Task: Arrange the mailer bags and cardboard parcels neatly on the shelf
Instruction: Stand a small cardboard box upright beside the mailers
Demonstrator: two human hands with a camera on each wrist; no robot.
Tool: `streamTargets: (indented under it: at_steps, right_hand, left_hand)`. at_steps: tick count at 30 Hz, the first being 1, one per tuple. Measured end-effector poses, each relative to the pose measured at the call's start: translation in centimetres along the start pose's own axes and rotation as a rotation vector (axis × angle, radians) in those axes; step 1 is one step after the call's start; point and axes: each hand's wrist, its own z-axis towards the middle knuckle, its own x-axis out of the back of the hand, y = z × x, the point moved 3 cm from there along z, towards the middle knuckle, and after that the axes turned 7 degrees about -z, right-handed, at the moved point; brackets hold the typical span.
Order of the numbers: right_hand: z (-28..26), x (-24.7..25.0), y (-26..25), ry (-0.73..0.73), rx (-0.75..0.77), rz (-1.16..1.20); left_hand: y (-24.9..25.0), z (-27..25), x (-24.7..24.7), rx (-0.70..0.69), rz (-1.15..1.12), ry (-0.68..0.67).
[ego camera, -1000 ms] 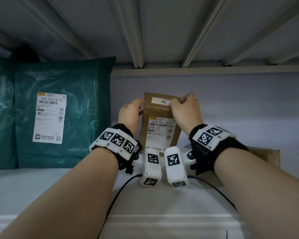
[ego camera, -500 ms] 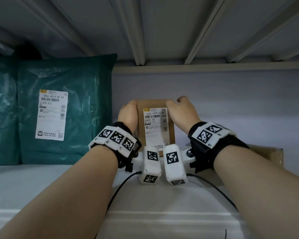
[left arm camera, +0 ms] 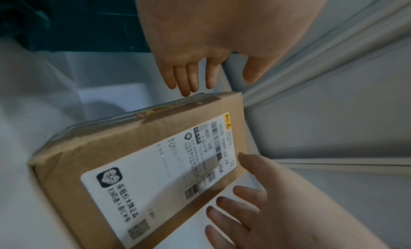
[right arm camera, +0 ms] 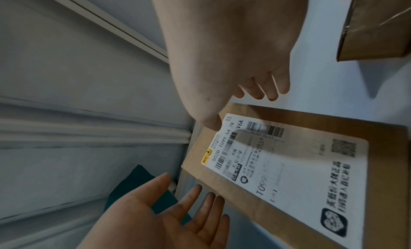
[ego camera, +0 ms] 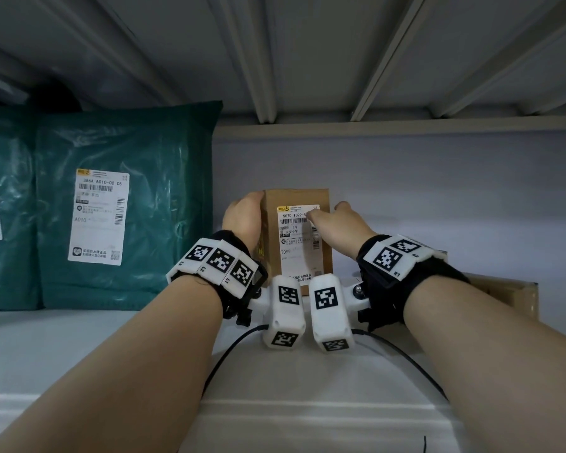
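A brown cardboard parcel point(ego camera: 296, 237) with a white shipping label stands upright near the shelf's back wall, label facing me. My left hand point(ego camera: 242, 217) lies flat along its left side, fingers point(left arm camera: 189, 76) straight with their tips at the box edge. My right hand point(ego camera: 337, 223) is spread at the parcel's upper right; its thumb point(right arm camera: 211, 122) touches the label's top corner and its fingers point(right arm camera: 266, 91) reach past the right side. Neither hand grips the parcel point(left arm camera: 133, 164). Two green mailer bags point(ego camera: 128, 207) stand against the back at the left.
A second cardboard box point(ego camera: 504, 295) lies flat behind my right forearm, also seen in the right wrist view point(right arm camera: 373, 32). The white shelf board point(ego camera: 79, 354) runs in front. The ribbed underside of the shelf above point(ego camera: 307, 60) sits low overhead.
The parcel went from tilted, gripped at its top by both hands, to upright further back. Both hands let go of its top and straightened beside it.
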Motion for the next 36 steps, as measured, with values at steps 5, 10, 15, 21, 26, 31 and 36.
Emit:
streamTargets:
  at_steps: [5, 10, 15, 21, 26, 31, 36]
  right_hand:
    - [-0.1, -0.3, 0.4, -0.073, -0.021, 0.007]
    - [0.0, -0.2, 0.0, -0.054, 0.034, -0.022]
    - [0.0, -0.4, -0.5, -0.036, 0.097, -0.095]
    - [-0.7, -0.8, -1.2, -0.139, 0.152, -0.075]
    - [-1.3, -1.4, -1.1, -0.23, 0.174, -0.056]
    - [-1.4, -1.5, -1.2, -0.248, 0.186, -0.082]
    - [-1.6, -1.9, -1.3, -0.316, 0.198, -0.079]
  left_hand:
    - [-0.1, 0.5, -0.2, -0.012, 0.004, -0.009]
    - [0.3, 0.3, -0.4, -0.02, 0.011, 0.018]
    - [1.1, -1.4, -0.1, -0.012, -0.064, 0.082]
    - [1.5, -1.8, 0.1, -0.031, -0.087, 0.184]
    - [2.0, -2.0, 0.1, -0.148, -0.062, 0.213]
    - [2.4, -2.3, -0.1, -0.226, -0.059, 0.186]
    - [3.1, -2.9, 0.2, -0.35, -0.005, 0.217]
